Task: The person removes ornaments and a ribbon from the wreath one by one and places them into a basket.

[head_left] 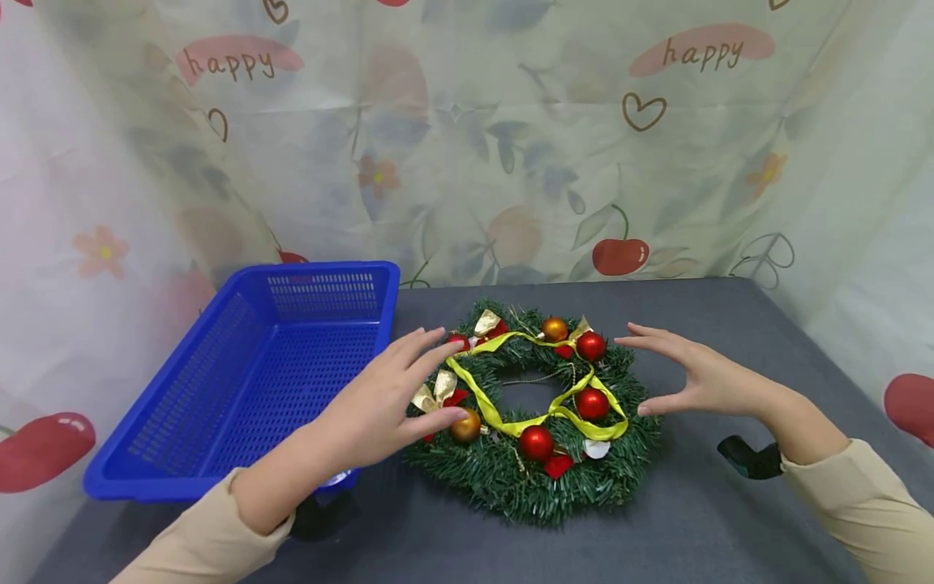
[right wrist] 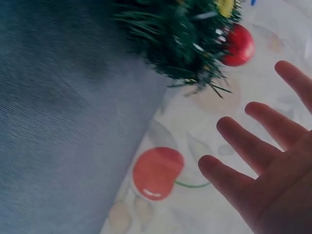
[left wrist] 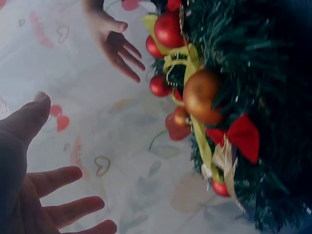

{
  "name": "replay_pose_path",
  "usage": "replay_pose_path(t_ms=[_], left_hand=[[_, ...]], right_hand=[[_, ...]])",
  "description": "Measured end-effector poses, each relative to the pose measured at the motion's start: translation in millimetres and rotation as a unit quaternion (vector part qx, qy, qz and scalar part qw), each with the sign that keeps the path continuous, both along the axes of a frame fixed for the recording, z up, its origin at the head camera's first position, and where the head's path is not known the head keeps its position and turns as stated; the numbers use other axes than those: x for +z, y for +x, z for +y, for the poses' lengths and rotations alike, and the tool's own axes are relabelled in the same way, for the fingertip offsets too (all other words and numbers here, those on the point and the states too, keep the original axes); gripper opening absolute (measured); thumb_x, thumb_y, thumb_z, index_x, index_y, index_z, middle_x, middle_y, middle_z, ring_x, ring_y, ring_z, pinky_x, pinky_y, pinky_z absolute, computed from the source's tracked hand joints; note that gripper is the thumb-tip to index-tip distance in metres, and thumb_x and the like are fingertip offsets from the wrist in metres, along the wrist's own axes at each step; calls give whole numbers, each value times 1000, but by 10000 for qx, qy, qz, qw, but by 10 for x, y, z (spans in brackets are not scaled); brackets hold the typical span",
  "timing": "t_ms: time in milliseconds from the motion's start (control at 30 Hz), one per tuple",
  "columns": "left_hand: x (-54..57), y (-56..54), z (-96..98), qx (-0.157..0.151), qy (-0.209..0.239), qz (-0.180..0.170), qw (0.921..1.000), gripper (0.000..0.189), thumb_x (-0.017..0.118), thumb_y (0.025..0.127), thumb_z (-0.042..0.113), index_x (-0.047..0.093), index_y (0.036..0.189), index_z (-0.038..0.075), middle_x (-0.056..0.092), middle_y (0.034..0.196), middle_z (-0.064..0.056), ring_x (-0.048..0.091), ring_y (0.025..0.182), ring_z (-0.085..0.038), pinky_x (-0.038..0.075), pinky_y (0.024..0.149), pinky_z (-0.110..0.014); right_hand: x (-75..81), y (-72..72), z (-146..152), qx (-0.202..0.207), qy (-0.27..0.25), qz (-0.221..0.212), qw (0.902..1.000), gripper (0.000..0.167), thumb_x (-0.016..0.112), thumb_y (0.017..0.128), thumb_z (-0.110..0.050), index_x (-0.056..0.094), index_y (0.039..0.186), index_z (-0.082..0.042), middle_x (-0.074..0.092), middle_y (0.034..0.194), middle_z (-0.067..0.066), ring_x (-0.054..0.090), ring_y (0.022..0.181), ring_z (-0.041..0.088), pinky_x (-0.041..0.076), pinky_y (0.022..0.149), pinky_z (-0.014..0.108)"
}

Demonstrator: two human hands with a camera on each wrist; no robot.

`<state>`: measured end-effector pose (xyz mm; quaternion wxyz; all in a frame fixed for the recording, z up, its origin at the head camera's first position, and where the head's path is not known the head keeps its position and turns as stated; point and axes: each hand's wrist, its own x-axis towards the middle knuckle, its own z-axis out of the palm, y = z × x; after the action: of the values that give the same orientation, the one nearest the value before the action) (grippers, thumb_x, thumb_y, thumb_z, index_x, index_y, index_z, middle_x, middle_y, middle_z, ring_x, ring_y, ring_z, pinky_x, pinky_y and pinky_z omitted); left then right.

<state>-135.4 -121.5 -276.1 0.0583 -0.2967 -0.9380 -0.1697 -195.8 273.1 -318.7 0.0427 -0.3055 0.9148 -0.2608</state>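
A green Christmas wreath (head_left: 540, 495) lies on the grey table in the head view. Red baubles (head_left: 536, 443), gold baubles (head_left: 554, 328), bows and a loose yellow-green ribbon (head_left: 481, 397) decorate it. My left hand (head_left: 394, 397) hovers over its left side, fingers spread and holding nothing; from the head view I cannot tell whether the thumb touches a gold bauble, but the left wrist view shows the hand (left wrist: 53, 190) apart from the wreath. To the wreath's right, my right hand (head_left: 700, 377) is held in the air, thumb and fingers apart. Its fingers (right wrist: 243, 141) are extended in the right wrist view.
At the left stands a blue plastic basket (head_left: 241, 284) with slotted walls, close beside the left forearm. The grey tabletop (head_left: 700, 519) extends around the wreath. A printed curtain (head_left: 467, 162) hangs behind the table and along both sides.
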Motion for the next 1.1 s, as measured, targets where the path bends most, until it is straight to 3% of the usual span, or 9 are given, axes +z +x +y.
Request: replay_pose_path(t_ms=[200,433,733,1100], left_hand=[[-152,42,112,-275,-4,-335,9991,67,55,88,53,38,143,20,36,148,-9,33,139,-30,35,108,-51],[-323,42,194,-288,-190,-695,9970,65,53,88,54,40,142,19,39,147,-9,37,136,-30,32,110,-52],[-488,12,239,-313,-102,-430,9985,59,59,88,46,48,136,14,48,137,-10,46,128,-30,41,104,-47],[-586,-21,266,-201,-6,-412,9989,56,64,87,39,51,134,13,52,133,-8,51,122,-29,45,98,-46]], right_hand=[[-154,27,-4,213,-14,-211,9995,84,78,71,-41,39,142,-19,21,154,17,24,135,48,32,96,67],[-260,42,-15,376,-31,-480,9981,89,79,69,-44,37,143,-21,15,155,20,22,135,50,33,96,67],[-320,55,-34,335,217,-532,9978,94,75,67,-54,33,146,-24,7,159,12,22,136,49,38,96,62],[-334,58,-35,304,231,-600,9975,95,74,68,-54,32,146,-24,2,159,7,19,137,50,38,97,61]])
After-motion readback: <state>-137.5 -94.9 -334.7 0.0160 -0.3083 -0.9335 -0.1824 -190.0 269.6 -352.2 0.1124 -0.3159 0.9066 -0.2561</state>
